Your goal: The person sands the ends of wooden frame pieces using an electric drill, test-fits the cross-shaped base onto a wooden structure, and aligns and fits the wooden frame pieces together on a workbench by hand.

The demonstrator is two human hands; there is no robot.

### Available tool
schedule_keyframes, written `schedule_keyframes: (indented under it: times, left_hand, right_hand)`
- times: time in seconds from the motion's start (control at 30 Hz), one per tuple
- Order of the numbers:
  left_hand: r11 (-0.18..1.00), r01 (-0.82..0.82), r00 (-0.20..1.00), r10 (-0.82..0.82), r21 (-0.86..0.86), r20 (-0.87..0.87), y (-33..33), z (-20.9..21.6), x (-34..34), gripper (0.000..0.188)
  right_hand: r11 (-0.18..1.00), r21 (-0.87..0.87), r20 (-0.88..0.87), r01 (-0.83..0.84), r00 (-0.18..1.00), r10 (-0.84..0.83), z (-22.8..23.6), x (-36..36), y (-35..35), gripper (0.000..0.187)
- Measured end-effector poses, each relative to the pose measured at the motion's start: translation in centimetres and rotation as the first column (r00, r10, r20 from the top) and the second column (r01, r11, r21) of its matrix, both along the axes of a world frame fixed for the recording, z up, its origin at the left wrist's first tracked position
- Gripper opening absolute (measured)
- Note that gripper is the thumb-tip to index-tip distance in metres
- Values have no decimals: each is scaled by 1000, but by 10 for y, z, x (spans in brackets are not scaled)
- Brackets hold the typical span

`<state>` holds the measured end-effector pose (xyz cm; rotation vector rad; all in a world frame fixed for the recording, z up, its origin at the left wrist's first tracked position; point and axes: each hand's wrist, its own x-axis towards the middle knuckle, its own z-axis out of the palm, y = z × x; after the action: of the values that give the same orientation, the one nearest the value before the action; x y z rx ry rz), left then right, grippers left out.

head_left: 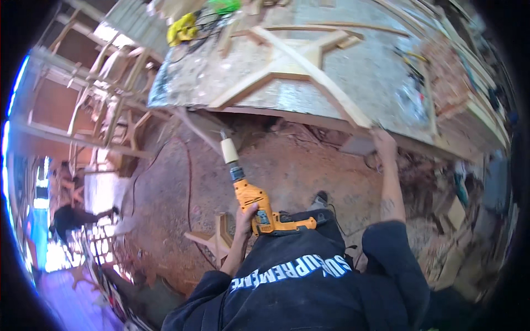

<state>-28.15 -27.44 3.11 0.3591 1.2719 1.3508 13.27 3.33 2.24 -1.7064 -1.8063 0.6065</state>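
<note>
My left hand (246, 219) is closed round the body of a yellow-orange power drill (255, 203), held low in front of me. Its nose points away toward the bench, with a pale cream sleeve or block (228, 150) and a thin bit beyond the dark chuck. On the bench lies an X-shaped wooden frame (295, 62) with splayed legs. At the bench's near edge, my right hand (383, 142) has its fingers closed at the tip of the frame's near right leg. Exactly how the fingertips grip it is too small to see.
The metal-topped bench (193, 83) carries loose wood strips, a yellow tool (182, 30) with cables, and a clear plastic bag (409, 102). Stacked wooden frames (105, 105) stand at the left. A small wooden piece (218, 238) and a hose (190, 182) lie on the floor. Another person (72, 219) is far left.
</note>
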Motion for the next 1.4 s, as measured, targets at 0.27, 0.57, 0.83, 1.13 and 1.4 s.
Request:
schedule_keyframes:
  times: [0.27,0.57,0.83,1.13,1.4]
  left_hand:
    - [999,48,996,-47,2,-72,58,13,-65,46]
    - [893,449,889,-445,11,-110,154,2,-194,50]
    - [668,743,664,-744,48,79,201,25,-275,50]
    - [429,903,422,-899,40,114,179,13,-333,43]
    - [453,891,447,-888,35,112,161,8,-375,39]
  right_hand:
    - [848,-284,-218,-447,891,397,28,-131,-133,28]
    - [762,-408,-157,-502,861,483,15,-374,-195,70]
    - [934,-355,97,-35,993,74,41,-520,-241,80]
    - [920,-342,167,191,976,-141,47,-613,-304,69]
    - [962,-214,152,171,978,-140,33,-648,-322,70]
